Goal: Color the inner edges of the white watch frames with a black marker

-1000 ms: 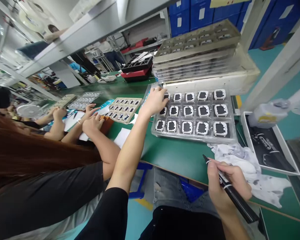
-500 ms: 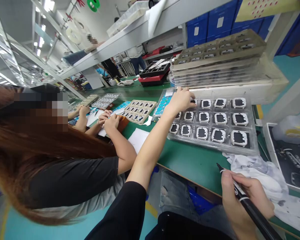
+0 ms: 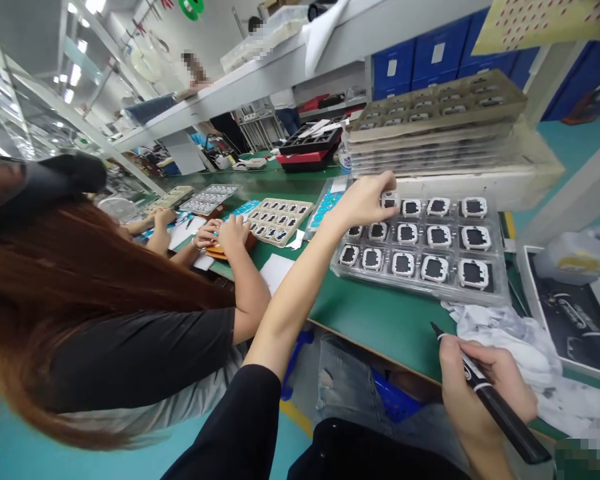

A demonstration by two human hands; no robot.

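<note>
My left hand (image 3: 373, 199) reaches to the back left part of a clear plastic tray (image 3: 420, 291), its thumb and fingers pinched on a white frame (image 3: 389, 200). Rows of white square frames with dark centres fill the tray, one of them a front-row frame (image 3: 474, 274) at the right. Over the table's front edge, my right hand (image 3: 485, 380) is closed round a black marker (image 3: 497, 407) with its dark tip bare, pointing up and left. A stained white cloth (image 3: 505, 340) lies between the tray and my right hand.
Stacked trays (image 3: 430, 143) stand behind the clear tray. A white-edged box (image 3: 527, 280) with a marker in it is at the right, by a plastic bottle (image 3: 575, 257). On the left a co-worker's hands (image 3: 225, 233) are near a beige tray (image 3: 300, 223).
My left hand has its fingers raised and bent, and the white frame now shows between them. My right hand and the marker are almost unmoved. The view has shifted slightly.
</note>
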